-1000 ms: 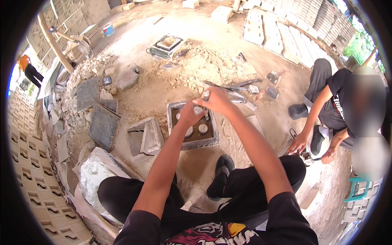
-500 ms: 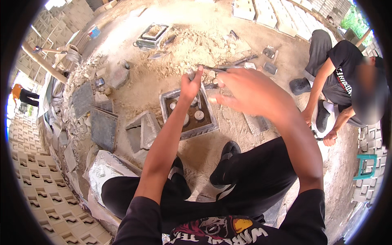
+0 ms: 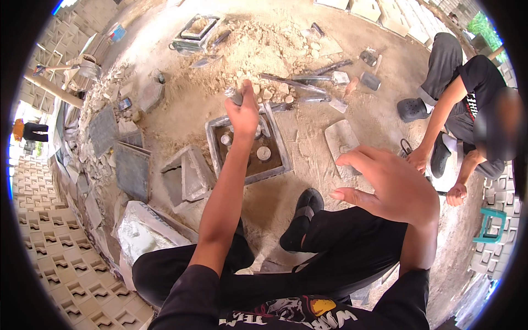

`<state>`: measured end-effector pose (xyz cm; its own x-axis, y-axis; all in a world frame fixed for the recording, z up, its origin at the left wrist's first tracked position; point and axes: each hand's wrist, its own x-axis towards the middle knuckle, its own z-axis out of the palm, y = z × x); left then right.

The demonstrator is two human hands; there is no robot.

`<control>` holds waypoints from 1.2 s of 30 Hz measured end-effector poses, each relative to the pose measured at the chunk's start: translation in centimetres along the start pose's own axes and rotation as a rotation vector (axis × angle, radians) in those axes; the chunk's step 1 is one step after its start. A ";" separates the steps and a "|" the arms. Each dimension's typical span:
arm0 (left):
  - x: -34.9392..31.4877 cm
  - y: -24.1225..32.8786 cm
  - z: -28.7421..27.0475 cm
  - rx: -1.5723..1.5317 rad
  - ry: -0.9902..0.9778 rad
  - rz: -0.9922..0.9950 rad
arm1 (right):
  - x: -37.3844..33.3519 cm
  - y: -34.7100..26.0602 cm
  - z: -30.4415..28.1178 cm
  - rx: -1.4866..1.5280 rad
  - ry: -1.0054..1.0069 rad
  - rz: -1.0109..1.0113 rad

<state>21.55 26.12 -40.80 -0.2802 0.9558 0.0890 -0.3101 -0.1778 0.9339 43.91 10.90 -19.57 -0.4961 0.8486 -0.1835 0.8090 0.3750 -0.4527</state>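
Observation:
My left hand (image 3: 245, 114) is closed around a short grey cylindrical piece (image 3: 233, 95) that sticks out beside the thumb. It hovers over the far edge of a square grey mould frame (image 3: 247, 180), which stands on the ground in front of my feet. Inside the frame lie brown material and several round pale pieces, one a disc (image 3: 264, 153); my forearm hides part of them. My right hand (image 3: 388, 184) holds nothing, its fingers spread and curved. Its fingertips overlap the near end of a pale rounded slab (image 3: 340, 137); I cannot tell whether they touch.
Beyond the mould are a heap of pale sand (image 3: 269, 52), dark bars (image 3: 291, 82), a mallet head (image 3: 370, 81) and a trowel (image 3: 206, 61). At left lie grey plates (image 3: 133, 171) and an angular block (image 3: 192, 176). A co-worker (image 3: 467, 104) crouches at right near a teal stool (image 3: 489, 225).
My right hand has drawn away from my left hand, toward me and to the right, with its fingers apart. My left hand has shifted slightly left, still closed on the grey piece.

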 end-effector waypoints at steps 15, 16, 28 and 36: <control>-3.3 -1.5 -1.5 -0.016 0.064 -0.066 | 0.9 1.3 -1.3 0.083 -0.007 -0.094; -3.5 -1.5 -0.3 -0.052 0.143 -0.054 | 0.8 1.3 -1.3 0.089 -0.072 -0.086; -7.6 -0.6 1.4 0.159 0.039 0.107 | -1.6 1.9 0.0 0.002 0.171 -0.166; -9.3 -1.6 -1.9 -0.135 -0.051 -0.066 | -1.1 2.6 -0.2 -0.001 0.098 -0.132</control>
<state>22.93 17.08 -43.81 -0.2100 0.9764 0.0498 -0.4467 -0.1412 0.8835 46.64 10.99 -20.30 -0.5653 0.8241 -0.0364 0.7388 0.4861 -0.4667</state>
